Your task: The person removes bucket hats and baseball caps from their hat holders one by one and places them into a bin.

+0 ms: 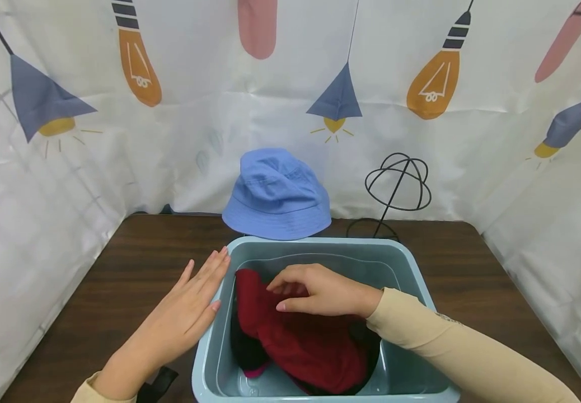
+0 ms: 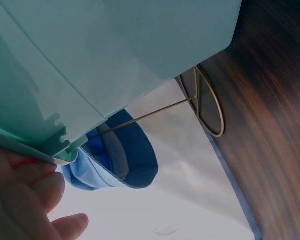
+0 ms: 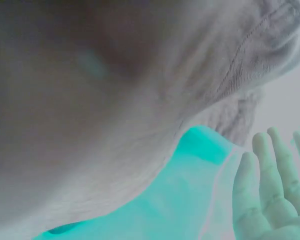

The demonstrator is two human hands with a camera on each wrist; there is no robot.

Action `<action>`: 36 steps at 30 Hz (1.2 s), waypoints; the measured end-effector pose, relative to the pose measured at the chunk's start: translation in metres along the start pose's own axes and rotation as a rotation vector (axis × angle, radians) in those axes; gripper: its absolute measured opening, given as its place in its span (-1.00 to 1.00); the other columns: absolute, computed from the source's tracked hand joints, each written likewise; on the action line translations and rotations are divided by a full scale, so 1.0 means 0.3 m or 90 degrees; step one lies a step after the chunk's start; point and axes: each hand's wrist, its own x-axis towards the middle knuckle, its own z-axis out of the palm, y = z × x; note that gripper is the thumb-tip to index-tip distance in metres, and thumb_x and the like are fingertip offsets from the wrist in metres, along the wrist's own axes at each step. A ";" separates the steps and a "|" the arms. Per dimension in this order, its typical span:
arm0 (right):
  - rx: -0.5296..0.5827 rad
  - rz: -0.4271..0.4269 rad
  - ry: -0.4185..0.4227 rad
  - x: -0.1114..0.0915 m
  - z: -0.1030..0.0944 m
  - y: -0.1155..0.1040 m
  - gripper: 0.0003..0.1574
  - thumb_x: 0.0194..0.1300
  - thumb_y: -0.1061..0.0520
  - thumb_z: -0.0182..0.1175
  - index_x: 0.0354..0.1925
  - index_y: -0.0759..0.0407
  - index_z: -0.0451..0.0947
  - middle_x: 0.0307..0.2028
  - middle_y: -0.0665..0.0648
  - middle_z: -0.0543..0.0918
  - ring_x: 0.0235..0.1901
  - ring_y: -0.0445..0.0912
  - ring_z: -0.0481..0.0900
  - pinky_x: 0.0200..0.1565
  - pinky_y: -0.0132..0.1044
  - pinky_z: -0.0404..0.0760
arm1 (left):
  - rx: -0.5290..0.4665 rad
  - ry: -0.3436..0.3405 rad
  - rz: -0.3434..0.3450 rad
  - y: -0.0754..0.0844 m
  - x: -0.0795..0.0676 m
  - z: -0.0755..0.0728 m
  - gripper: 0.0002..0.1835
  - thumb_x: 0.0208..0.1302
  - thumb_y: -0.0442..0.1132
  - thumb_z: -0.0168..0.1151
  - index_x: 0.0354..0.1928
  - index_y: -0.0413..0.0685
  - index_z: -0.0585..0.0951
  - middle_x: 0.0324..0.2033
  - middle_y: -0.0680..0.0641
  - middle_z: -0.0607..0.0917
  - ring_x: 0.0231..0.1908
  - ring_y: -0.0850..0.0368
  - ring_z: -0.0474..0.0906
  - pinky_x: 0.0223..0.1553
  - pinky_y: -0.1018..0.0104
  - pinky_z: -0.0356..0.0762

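A light blue plastic bin (image 1: 421, 274) stands on the table with soft things in it. On top lies a crumpled dark red cloth item (image 1: 315, 347), its exact kind unclear, over black fabric (image 1: 245, 347) with a pink edge. My right hand (image 1: 321, 288) is just over the red cloth, fingers loosely bent and thumb apart; no grip on it shows. Along the bin's left rim rests my left hand (image 1: 184, 308), fingers straight. The left wrist view shows these fingers (image 2: 47, 190) against the rim. Mostly sleeve (image 3: 115, 150) fills the right wrist view, with a straight-fingered hand (image 3: 275, 200) at its edge.
Behind the bin a blue bucket hat (image 1: 277, 196) sits on a stand (image 2: 150, 117). To its right is a bare black wire hat stand (image 1: 398, 182). The dark wooden table (image 1: 159, 252) is backed by a white printed curtain (image 1: 195, 140).
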 end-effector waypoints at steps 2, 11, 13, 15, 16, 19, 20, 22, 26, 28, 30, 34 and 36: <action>-0.002 -0.002 0.011 0.000 -0.006 -0.001 -0.60 0.23 0.12 0.27 0.04 0.18 0.55 -0.07 0.03 0.62 -0.17 -0.26 0.56 -0.11 -0.43 0.54 | 0.000 0.000 0.001 -0.001 0.001 0.000 -0.36 0.41 -0.15 -0.09 0.44 -0.24 0.05 0.43 -0.16 0.09 0.42 -0.04 -0.05 0.38 0.19 -0.43; -0.037 -0.016 0.106 -0.005 -0.049 -0.011 -0.65 0.16 0.15 0.34 -0.06 0.19 0.58 -0.15 0.03 0.65 -0.17 -0.21 0.58 -0.12 -0.35 0.57 | -0.012 -0.001 0.000 -0.003 0.001 0.005 -0.36 0.40 -0.17 -0.09 0.44 -0.24 0.05 0.43 -0.16 0.10 0.41 -0.05 -0.03 0.38 0.19 -0.44; -0.049 -0.022 0.144 -0.005 -0.066 -0.012 -0.67 0.13 0.18 0.35 -0.10 0.20 0.59 -0.17 0.05 0.66 -0.17 -0.17 0.59 -0.13 -0.29 0.57 | -0.014 -0.002 0.000 -0.002 0.000 0.007 -0.36 0.40 -0.17 -0.09 0.44 -0.24 0.05 0.43 -0.16 0.10 0.41 -0.07 -0.02 0.38 0.18 -0.43; -0.055 -0.024 0.180 -0.003 -0.082 -0.011 -0.68 0.12 0.19 0.36 -0.12 0.22 0.59 -0.17 0.07 0.67 -0.18 -0.14 0.60 -0.13 -0.24 0.56 | -0.012 -0.003 0.000 -0.003 -0.001 0.008 -0.36 0.41 -0.17 -0.09 0.44 -0.24 0.05 0.43 -0.16 0.09 0.41 -0.06 -0.03 0.38 0.19 -0.44; -0.053 -0.024 0.196 -0.002 -0.091 -0.010 -0.69 0.12 0.20 0.36 -0.13 0.23 0.59 -0.18 0.09 0.67 -0.19 -0.12 0.60 -0.13 -0.22 0.56 | -0.011 -0.003 0.000 -0.003 -0.001 0.008 -0.36 0.41 -0.17 -0.10 0.44 -0.24 0.05 0.43 -0.16 0.09 0.41 -0.07 -0.03 0.38 0.20 -0.45; -0.031 -0.023 0.237 0.008 -0.118 -0.009 -0.72 0.11 0.24 0.35 -0.17 0.26 0.59 -0.21 0.12 0.67 -0.21 -0.11 0.61 -0.15 -0.19 0.57 | -0.005 -0.002 0.001 -0.005 -0.001 0.006 -0.37 0.42 -0.16 -0.11 0.44 -0.24 0.05 0.43 -0.16 0.09 0.41 -0.07 -0.02 0.38 0.19 -0.44; -0.024 -0.018 0.249 0.012 -0.127 -0.008 -0.73 0.11 0.24 0.35 -0.17 0.25 0.59 -0.21 0.12 0.67 -0.22 -0.11 0.61 -0.15 -0.20 0.57 | -0.005 -0.002 0.000 -0.005 -0.001 0.005 -0.37 0.42 -0.15 -0.11 0.44 -0.24 0.05 0.43 -0.16 0.09 0.41 -0.06 -0.03 0.38 0.21 -0.45; -0.009 -0.012 0.269 0.020 -0.146 -0.005 -0.73 0.12 0.26 0.34 -0.17 0.28 0.59 -0.22 0.15 0.67 -0.23 -0.12 0.60 -0.17 -0.18 0.58 | -0.006 0.001 0.002 -0.005 0.001 0.004 -0.37 0.42 -0.16 -0.11 0.44 -0.25 0.05 0.43 -0.16 0.10 0.41 -0.08 -0.02 0.38 0.20 -0.44; -0.001 0.010 0.298 0.035 -0.183 0.004 -0.74 0.17 0.25 0.30 -0.14 0.30 0.58 -0.20 0.18 0.66 -0.21 -0.13 0.58 -0.14 -0.19 0.55 | -0.014 0.005 0.004 -0.004 0.005 0.007 -0.37 0.40 -0.18 -0.10 0.43 -0.25 0.06 0.43 -0.16 0.10 0.41 -0.06 -0.03 0.39 0.15 -0.40; -0.010 0.016 0.314 0.044 -0.202 0.009 -0.74 0.20 0.24 0.27 -0.13 0.31 0.57 -0.19 0.19 0.66 -0.21 -0.13 0.58 -0.13 -0.19 0.54 | -0.016 0.005 0.005 -0.004 0.005 0.009 -0.36 0.40 -0.19 -0.09 0.43 -0.25 0.06 0.43 -0.15 0.09 0.42 -0.04 -0.05 0.39 0.13 -0.38; -0.022 0.023 0.333 0.057 -0.222 0.011 -0.75 0.21 0.24 0.26 -0.12 0.31 0.57 -0.18 0.18 0.66 -0.20 -0.12 0.58 -0.11 -0.19 0.52 | -0.014 0.004 0.006 -0.004 0.004 0.010 -0.36 0.40 -0.19 -0.09 0.43 -0.25 0.06 0.43 -0.15 0.09 0.42 -0.02 -0.07 0.39 0.13 -0.38; -0.043 0.028 0.371 0.096 -0.262 0.015 -0.75 0.20 0.24 0.27 -0.13 0.32 0.57 -0.19 0.17 0.67 -0.20 -0.09 0.58 -0.10 -0.18 0.52 | -0.009 0.005 0.007 -0.007 0.003 0.008 -0.38 0.41 -0.17 -0.11 0.43 -0.26 0.07 0.43 -0.17 0.10 0.41 -0.07 -0.03 0.39 0.15 -0.39; -0.049 0.034 0.385 0.120 -0.280 0.017 -0.75 0.20 0.23 0.27 -0.14 0.31 0.58 -0.21 0.15 0.67 -0.21 -0.09 0.58 -0.10 -0.19 0.52 | -0.009 0.007 0.008 -0.008 0.002 0.007 -0.38 0.42 -0.17 -0.11 0.43 -0.27 0.07 0.42 -0.17 0.10 0.40 -0.10 -0.01 0.38 0.19 -0.42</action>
